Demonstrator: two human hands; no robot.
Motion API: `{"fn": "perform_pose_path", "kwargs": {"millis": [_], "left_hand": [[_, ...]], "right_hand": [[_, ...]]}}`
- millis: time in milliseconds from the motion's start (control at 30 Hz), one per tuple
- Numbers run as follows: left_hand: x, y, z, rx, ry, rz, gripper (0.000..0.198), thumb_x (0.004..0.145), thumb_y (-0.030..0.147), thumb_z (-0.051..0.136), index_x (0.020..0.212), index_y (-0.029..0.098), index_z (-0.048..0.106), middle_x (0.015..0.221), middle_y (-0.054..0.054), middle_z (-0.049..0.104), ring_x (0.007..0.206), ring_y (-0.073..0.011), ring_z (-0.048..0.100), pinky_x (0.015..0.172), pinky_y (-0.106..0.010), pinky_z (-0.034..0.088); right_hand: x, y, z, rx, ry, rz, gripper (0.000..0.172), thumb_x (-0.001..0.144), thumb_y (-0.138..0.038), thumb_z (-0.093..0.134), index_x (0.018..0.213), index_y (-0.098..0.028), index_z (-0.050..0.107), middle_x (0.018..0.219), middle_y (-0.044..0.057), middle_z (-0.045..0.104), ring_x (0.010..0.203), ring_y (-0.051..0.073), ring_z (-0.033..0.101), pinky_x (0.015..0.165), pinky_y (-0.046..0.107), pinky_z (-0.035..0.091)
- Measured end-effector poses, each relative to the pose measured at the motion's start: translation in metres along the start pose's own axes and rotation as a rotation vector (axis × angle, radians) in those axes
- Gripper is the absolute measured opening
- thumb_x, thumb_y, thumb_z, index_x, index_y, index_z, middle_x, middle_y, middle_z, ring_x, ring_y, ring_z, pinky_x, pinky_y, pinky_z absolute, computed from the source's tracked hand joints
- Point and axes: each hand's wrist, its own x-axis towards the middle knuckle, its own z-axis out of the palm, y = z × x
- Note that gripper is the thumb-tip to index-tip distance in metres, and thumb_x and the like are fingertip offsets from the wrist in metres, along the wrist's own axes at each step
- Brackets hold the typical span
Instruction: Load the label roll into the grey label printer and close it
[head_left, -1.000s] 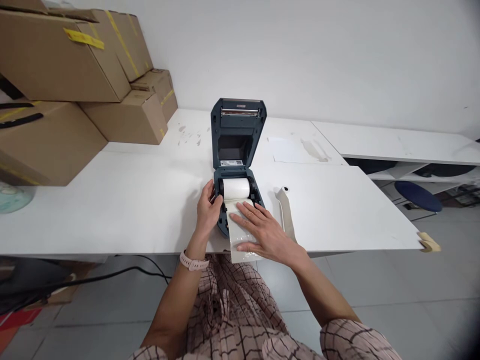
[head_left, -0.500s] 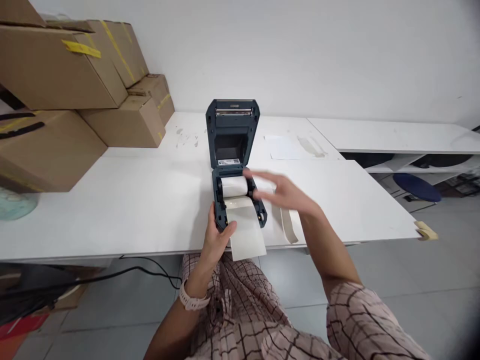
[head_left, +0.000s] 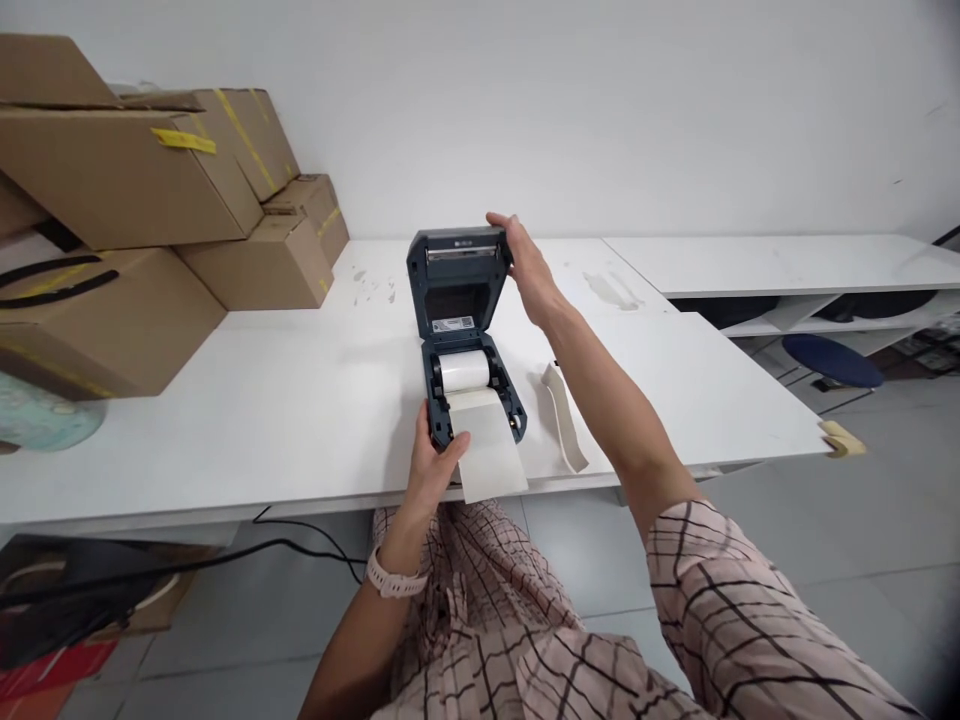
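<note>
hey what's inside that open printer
Inside the printer sits a white roll, with a pale strip running out the front. The roll's underside and whatever lies beneath the strip are covered.

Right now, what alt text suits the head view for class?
A person's right hand holds the raised lid of an open printer; the left hand holds its base. A white roll sits inside, a pale strip hanging out the front. Cardboard boxes are stacked left.

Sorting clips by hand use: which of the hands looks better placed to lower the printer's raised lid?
Probably the right hand: it holds the raised lid at its upper right corner. The left hand is low, gripping the base beside the paper.
</note>
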Motion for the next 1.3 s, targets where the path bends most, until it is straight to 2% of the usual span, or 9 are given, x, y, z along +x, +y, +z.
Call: {"fn": "perform_pose_path", "kwargs": {"millis": [267,400,500,700,900,1000,1100,1200,1300], "left_hand": [[-0.008,-0.017,-0.011,-0.015,0.048,0.061,0.111,0.078,0.066,0.074,0.164,0.035,0.011,0.175,-0.009,0.010,0.160,-0.0320,0.017,0.125,-0.045,0.033],[-0.013,-0.001,-0.011,-0.029,0.117,0.066,0.106,0.082,0.072,0.064,0.165,0.032,0.010,0.175,-0.009,0.004,0.161,-0.0307,0.009,0.128,-0.047,0.023],[-0.008,0.013,-0.003,-0.026,0.125,0.020,0.102,0.084,0.068,0.066,0.164,0.031,0.015,0.175,-0.009,0.008,0.160,-0.0320,0.014,0.127,-0.048,0.027],[0.009,0.014,0.010,-0.055,0.037,0.098,0.072,0.082,0.051,0.074,0.142,0.018,0.052,0.146,-0.016,0.060,0.133,-0.0336,0.058,0.112,-0.048,0.047],[0.006,0.009,0.005,-0.019,0.055,0.147,0.069,0.081,0.054,0.073,0.136,0.017,0.054,0.138,-0.016,0.064,0.127,-0.0296,0.061,0.107,-0.043,0.048],[-0.021,-0.009,0.005,0.078,0.245,0.128,0.073,0.079,0.058,0.074,0.137,0.019,0.051,0.141,-0.017,0.058,0.125,-0.0275,0.060,0.100,-0.038,0.050],[-0.050,-0.029,0.009,0.218,0.379,0.136,0.054,0.079,0.063,0.071,0.109,0.019,0.062,0.110,-0.010,0.068,0.097,-0.0224,0.065,0.081,-0.033,0.052],[-0.063,-0.031,0.016,0.129,0.096,-0.028,0.050,0.075,0.067,0.070,0.074,0.019,0.060,0.068,-0.001,0.061,0.060,-0.0141,0.055,0.056,-0.027,0.043],[-0.062,-0.013,0.023,-0.011,-0.079,-0.152,0.051,0.065,0.063,0.079,0.064,0.019,0.055,0.057,0.003,0.054,0.046,-0.0077,0.041,0.046,-0.023,0.028]], "right_hand": [[-0.162,-0.016,0.025,0.097,0.170,0.132,0.035,0.093,-0.061,0.058,0.107,-0.030,0.070,0.135,0.002,0.067,0.137,0.027,0.055,0.120,0.048,0.038],[-0.205,0.010,0.043,0.305,0.227,0.413,0.067,0.076,-0.055,0.075,0.135,-0.031,0.057,0.157,0.006,0.051,0.148,0.031,0.045,0.122,0.055,0.036],[-0.214,0.019,0.053,0.517,0.211,0.604,0.086,0.073,-0.058,0.073,0.149,-0.027,0.045,0.155,0.010,0.053,0.142,0.031,0.052,0.120,0.054,0.040],[-0.217,0.016,0.060,0.631,0.211,0.655,0.084,0.075,-0.058,0.074,0.148,-0.026,0.046,0.149,0.006,0.060,0.136,0.028,0.058,0.123,0.051,0.036],[-0.218,0.019,0.062,0.618,0.248,0.636,0.083,0.075,-0.058,0.073,0.147,-0.024,0.046,0.146,0.008,0.062,0.133,0.029,0.060,0.119,0.049,0.042],[-0.218,0.020,0.062,0.625,0.232,0.632,0.083,0.076,-0.059,0.073,0.146,-0.025,0.047,0.144,0.007,0.064,0.132,0.029,0.060,0.118,0.049,0.042],[-0.219,0.019,0.063,0.641,0.255,0.644,0.083,0.074,-0.060,0.074,0.145,-0.026,0.049,0.142,0.006,0.065,0.133,0.029,0.060,0.119,0.050,0.041],[-0.219,0.020,0.065,0.655,0.276,0.653,0.087,0.071,-0.060,0.076,0.146,-0.025,0.048,0.145,0.006,0.063,0.133,0.029,0.060,0.120,0.050,0.040],[-0.219,0.023,0.067,0.662,0.268,0.648,0.088,0.074,-0.060,0.074,0.148,-0.025,0.044,0.148,0.007,0.060,0.135,0.028,0.058,0.120,0.048,0.040]]}}
